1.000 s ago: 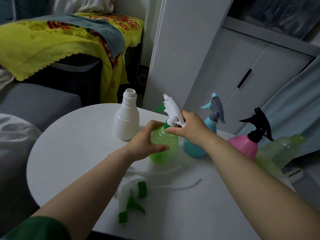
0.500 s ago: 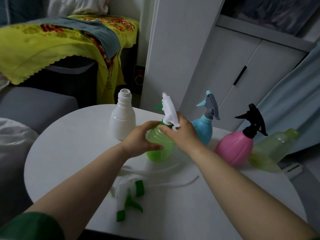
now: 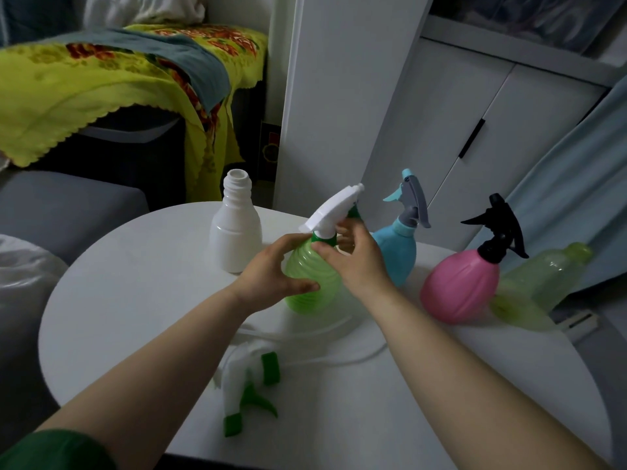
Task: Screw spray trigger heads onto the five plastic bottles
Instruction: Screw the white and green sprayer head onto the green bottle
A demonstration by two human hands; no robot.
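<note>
We note a round white tabletop, with a white cabinet behind it and a yellow cloth draped at far left.

On the tabletop, from right to left:
- a pale green bottle, tilted at the right edge
- a pink bottle with a black trigger, just beside it
- a blue bottle with a grey trigger, partly hidden by the right hand
- a green bottle, upright at centre
- a white bottle, its neck bare

The left hand wraps round the green bottle's body. The right hand's thumb and fingers pinch the green collar under the white trigger head.

Loose trigger heads lie between the forearms. Their thin tubes run across in front of the green bottle.
</note>
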